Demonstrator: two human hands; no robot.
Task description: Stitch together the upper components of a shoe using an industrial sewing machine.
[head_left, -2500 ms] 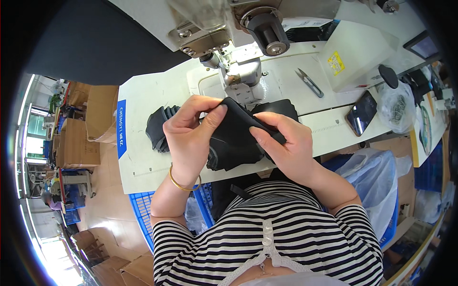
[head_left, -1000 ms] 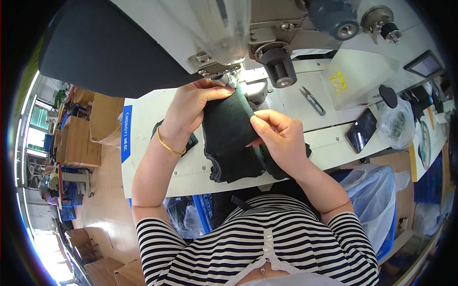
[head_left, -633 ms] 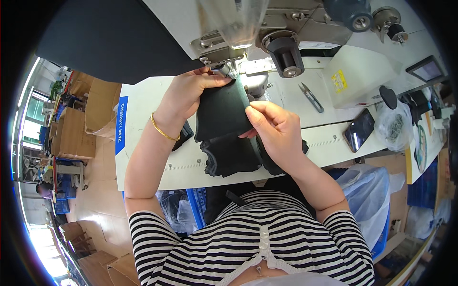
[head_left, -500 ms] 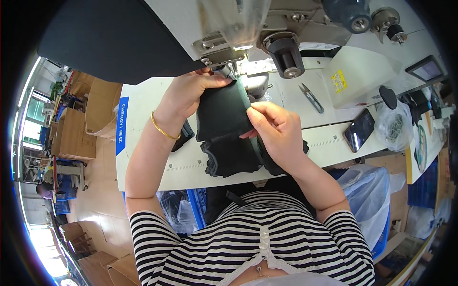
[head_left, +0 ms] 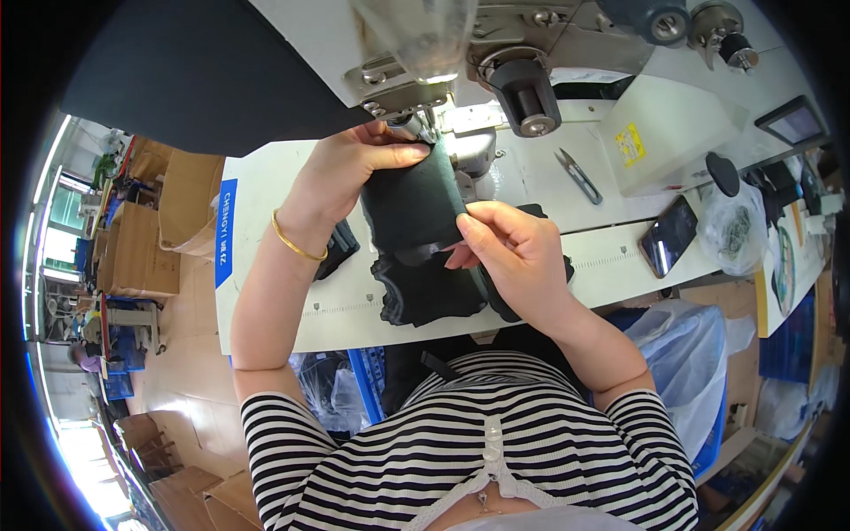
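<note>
Head cam: dark cloth panel (head_left: 409,208) sits on the wearer's side of the sewing machine (head_left: 381,84), its upper end right up at the presser foot (head_left: 429,133); can't tell if it's clamped under there. L hand (head_left: 341,177) is just beside the machine's foot, grip closed, thumb + fingers pinching the panel's upper L corner. R hand (head_left: 518,257), farther from the machine, has its grip closed too, thumb + forefinger on the panel's R edge.

Step in hand, my read: lining up a seam edge at the machine. Next move prob. calls for both hands holding that edge flat & straight, R guiding w/o stretching, L fingertips clear of the foot.

Mat'l: panel is matte, near-black, slightly greenish in the machine's light; looks soft, thickish, maybe stretchy. Shape approx rectangular, btm end curling. Farther out from the machine, toward the wearer, lies folded cloth (head_left: 429,290) w/ a wavy edge; another dark stack (head_left: 338,250) is to the machine's L, partly behind the forearm. Worktop (head_left: 274,305) is smooth, white, w/ rule ticks. R of the machine: slim pointed metal snips (head_left: 580,179), then glossy phone (head_left: 668,236), then crinkly clear bag (head_left: 735,234).
</note>
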